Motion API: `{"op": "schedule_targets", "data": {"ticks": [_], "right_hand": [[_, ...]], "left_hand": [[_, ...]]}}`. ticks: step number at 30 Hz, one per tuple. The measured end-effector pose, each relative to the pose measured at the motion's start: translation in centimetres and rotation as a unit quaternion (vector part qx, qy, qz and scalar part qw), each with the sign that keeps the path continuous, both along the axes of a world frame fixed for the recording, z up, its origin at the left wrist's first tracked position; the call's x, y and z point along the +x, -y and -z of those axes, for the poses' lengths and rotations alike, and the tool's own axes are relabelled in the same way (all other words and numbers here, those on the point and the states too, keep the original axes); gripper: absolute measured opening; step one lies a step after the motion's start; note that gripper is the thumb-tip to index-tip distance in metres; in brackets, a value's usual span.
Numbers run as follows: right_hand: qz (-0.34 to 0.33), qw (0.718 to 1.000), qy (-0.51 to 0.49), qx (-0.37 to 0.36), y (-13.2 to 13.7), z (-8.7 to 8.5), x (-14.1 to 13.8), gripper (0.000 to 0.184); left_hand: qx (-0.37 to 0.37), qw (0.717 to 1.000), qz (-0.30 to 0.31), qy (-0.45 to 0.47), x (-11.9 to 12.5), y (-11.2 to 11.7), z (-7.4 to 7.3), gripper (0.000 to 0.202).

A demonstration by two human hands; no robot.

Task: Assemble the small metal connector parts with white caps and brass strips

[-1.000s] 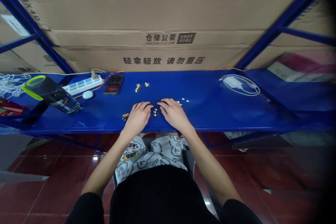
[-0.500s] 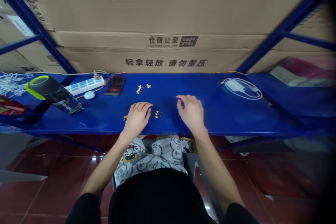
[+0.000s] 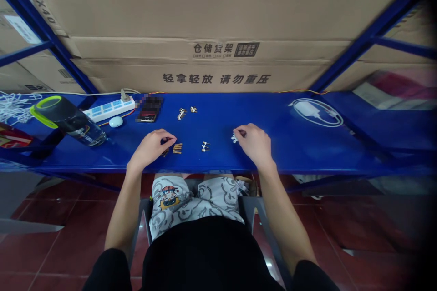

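In the head view, the left hand (image 3: 150, 146) bends over the counter (image 3: 273, 159), thumb and forefinger near each other beside brown pins (image 3: 177, 148); whether they pinch one, I cannot tell. The right hand (image 3: 255, 143) curls with its fingertips at white bits (image 3: 234, 137), grip likewise unclear. Capped pins (image 3: 205, 146) lie between the hands; two more clusters (image 3: 181, 113) sit farther back, right of the phone (image 3: 150, 110)
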State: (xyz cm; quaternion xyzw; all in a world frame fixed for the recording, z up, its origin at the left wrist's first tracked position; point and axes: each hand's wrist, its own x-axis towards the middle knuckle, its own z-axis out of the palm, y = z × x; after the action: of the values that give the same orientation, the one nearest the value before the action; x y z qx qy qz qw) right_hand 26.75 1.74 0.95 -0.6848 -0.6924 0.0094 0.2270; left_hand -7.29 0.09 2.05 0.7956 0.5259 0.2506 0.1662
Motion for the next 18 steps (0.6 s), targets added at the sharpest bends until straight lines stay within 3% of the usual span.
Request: {"op": "schedule_targets", "data": {"ticks": [11,18], "right_hand": [[-0.003,0.999,-0.033,-0.013,-0.5,0.4,0.0,0.021],[0.017,1.000,-0.011,-0.005,-0.3,0.4,-0.3,0.019]], "left_hand": [[0.002,0.999,-0.049,-0.004,0.2,-0.8,0.9,0.018],[0.013,0.999,-0.036,-0.007,0.0,-0.9,1.2,0.017]]}}
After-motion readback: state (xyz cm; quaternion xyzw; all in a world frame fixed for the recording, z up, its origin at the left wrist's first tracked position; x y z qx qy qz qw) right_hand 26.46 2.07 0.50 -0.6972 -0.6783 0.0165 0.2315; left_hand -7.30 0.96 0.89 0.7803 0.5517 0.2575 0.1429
